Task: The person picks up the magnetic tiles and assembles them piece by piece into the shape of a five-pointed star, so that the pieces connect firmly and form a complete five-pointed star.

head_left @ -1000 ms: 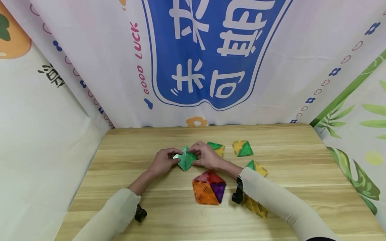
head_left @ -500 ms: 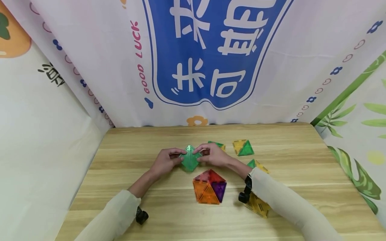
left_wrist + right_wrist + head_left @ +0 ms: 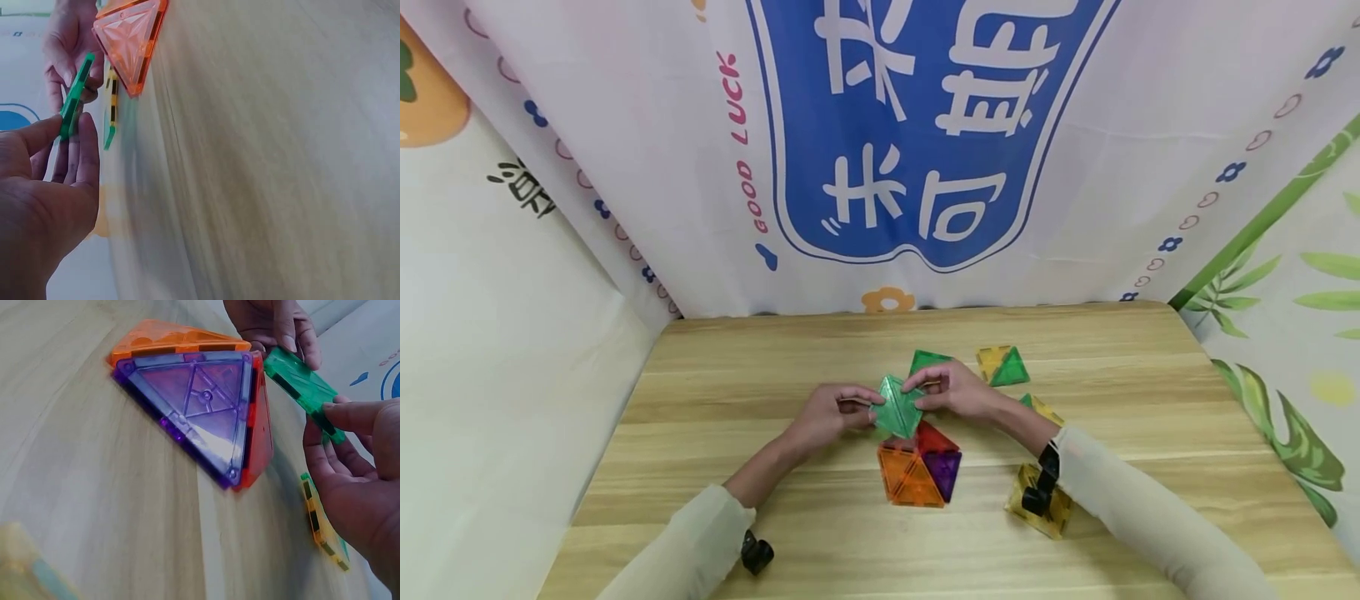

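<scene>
Both hands hold a pair of green triangular magnetic tiles (image 3: 897, 408), joined along one edge with a slight fold. My left hand (image 3: 822, 418) pinches its left corner between thumb and fingers. The right corner is pinched by my right hand (image 3: 961, 390). In the right wrist view the green tiles (image 3: 300, 384) are raised off the table beside a low pyramid (image 3: 187, 412) of triangular magnetic tiles in purple, red and orange. From the head view the green tiles cover the back of that pyramid (image 3: 919, 479). The left wrist view shows the green tiles (image 3: 76, 100) nearly edge-on.
A yellow-and-green tile pair (image 3: 1003, 365) lies at the back right. Another green-topped piece (image 3: 929, 360) is partly behind my right hand, and one more pair (image 3: 1042, 408) lies by the right forearm. Yellow tiles (image 3: 1037, 512) sit under the right wrist camera. A printed curtain (image 3: 700, 250) backs the table.
Both hands have carried the green tiles to the right and toward the pyramid, now overlapping its back. The right forearm has shifted right, uncovering more of the yellow tiles.
</scene>
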`<state>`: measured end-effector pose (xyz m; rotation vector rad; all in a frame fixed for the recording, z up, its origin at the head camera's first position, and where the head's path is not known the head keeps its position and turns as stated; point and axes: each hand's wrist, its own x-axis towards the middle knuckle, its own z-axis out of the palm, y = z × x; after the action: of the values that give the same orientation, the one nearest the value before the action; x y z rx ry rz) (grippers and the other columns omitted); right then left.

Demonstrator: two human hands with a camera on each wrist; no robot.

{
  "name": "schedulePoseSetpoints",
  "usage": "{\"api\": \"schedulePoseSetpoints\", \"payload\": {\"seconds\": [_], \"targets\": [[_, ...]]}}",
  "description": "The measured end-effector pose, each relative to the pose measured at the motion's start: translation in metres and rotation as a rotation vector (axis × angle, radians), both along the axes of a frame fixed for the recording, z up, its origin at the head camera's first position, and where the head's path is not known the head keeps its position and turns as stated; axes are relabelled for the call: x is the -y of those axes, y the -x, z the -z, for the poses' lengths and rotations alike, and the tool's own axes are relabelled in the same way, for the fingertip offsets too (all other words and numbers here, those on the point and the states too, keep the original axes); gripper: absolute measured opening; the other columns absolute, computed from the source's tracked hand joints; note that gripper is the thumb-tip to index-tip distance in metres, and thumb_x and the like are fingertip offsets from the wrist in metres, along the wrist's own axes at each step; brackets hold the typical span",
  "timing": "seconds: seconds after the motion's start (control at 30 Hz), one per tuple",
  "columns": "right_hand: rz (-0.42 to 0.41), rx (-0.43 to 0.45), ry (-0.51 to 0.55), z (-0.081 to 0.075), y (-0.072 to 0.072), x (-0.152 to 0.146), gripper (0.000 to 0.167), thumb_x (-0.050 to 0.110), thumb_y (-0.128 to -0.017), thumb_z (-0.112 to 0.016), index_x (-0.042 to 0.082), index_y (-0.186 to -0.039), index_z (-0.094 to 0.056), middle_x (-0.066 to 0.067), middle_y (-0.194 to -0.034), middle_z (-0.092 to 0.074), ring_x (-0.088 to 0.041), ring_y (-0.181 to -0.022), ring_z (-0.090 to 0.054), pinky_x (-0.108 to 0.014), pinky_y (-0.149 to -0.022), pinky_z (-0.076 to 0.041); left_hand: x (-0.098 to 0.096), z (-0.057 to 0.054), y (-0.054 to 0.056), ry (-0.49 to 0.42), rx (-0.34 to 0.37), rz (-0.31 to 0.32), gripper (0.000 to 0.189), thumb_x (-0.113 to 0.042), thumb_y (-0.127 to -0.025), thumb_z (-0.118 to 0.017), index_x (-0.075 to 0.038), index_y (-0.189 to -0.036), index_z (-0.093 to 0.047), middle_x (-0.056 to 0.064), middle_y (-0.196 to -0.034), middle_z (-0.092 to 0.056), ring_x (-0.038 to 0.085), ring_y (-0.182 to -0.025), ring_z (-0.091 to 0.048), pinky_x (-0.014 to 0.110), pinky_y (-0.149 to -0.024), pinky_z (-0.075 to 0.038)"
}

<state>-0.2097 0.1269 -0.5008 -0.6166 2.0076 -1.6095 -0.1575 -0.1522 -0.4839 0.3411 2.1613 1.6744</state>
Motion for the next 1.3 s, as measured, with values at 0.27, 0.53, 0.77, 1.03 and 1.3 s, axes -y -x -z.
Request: {"api": "schedulePoseSetpoints", "payload": {"seconds": [0.27,0.53,0.77,1.03,1.3], "targets": [[-0.055,0.017,-0.009,0.002,-0.004,-0.004,0.027,0.001,-0.096,-0.074,0.003,-0.123,-0.074,-0.011,-0.13,-0.068,-0.007,-0.074,-0.058,-0.023,-0.075,-0.054,-0.002,0.008,-0.004,-0.01,0.012,0.059,0.03,-0.002,-0.096,-0.077,-0.004,-0.125,-0.073,0.015,-0.132,-0.07,0.028,-0.114,-0.073,0.032,-0.09,-0.062],[-0.074,-0.025,0.007,0.005,-0.007,-0.001,0.026,-0.003,-0.096,-0.073,-0.004,-0.122,-0.071,-0.012,-0.119,-0.071,-0.014,-0.097,-0.066,-0.024,-0.085,-0.057,-0.005,0.018,-0.003,0.037,-0.096,0.071,0.024,0.0,-0.094,-0.079,-0.002,-0.117,-0.072,0.014,-0.122,-0.071,0.026,-0.109,-0.071,0.027,-0.091,-0.06],[-0.09,-0.097,-0.069,0.004,-0.013,0.002,0.021,-0.002,-0.097,-0.072,0.0,-0.118,-0.073,-0.012,-0.122,-0.071,-0.018,-0.108,-0.069,-0.026,-0.092,-0.058,-0.008,0.024,-0.006,0.052,-0.145,0.099,0.017,0.002,-0.092,-0.079,-0.001,-0.107,-0.071,0.014,-0.11,-0.072,0.025,-0.102,-0.072,0.026,-0.086,-0.061],[-0.061,-0.23,-0.175,-0.002,-0.023,-0.003,0.018,0.006,-0.1,-0.073,0.004,-0.118,-0.076,-0.009,-0.116,-0.076,-0.017,-0.104,-0.072,-0.026,-0.089,-0.06,-0.003,0.018,-0.006,0.073,-0.22,0.109,0.015,0.004,-0.092,-0.078,0.0,-0.105,-0.071,0.014,-0.107,-0.073,0.025,-0.099,-0.072,0.027,-0.084,-0.062],[-0.012,-0.377,-0.219,-0.009,-0.048,-0.022,0.024,0.019,-0.098,-0.079,0.006,-0.117,-0.076,-0.006,-0.111,-0.075,-0.019,-0.1,-0.072,-0.033,-0.088,-0.062,0.0,0.004,0.003,0.088,-0.343,0.085,0.027,0.006,-0.091,-0.079,0.001,-0.116,-0.07,0.016,-0.117,-0.071,0.035,-0.112,-0.071,0.038,-0.094,-0.062]]}}
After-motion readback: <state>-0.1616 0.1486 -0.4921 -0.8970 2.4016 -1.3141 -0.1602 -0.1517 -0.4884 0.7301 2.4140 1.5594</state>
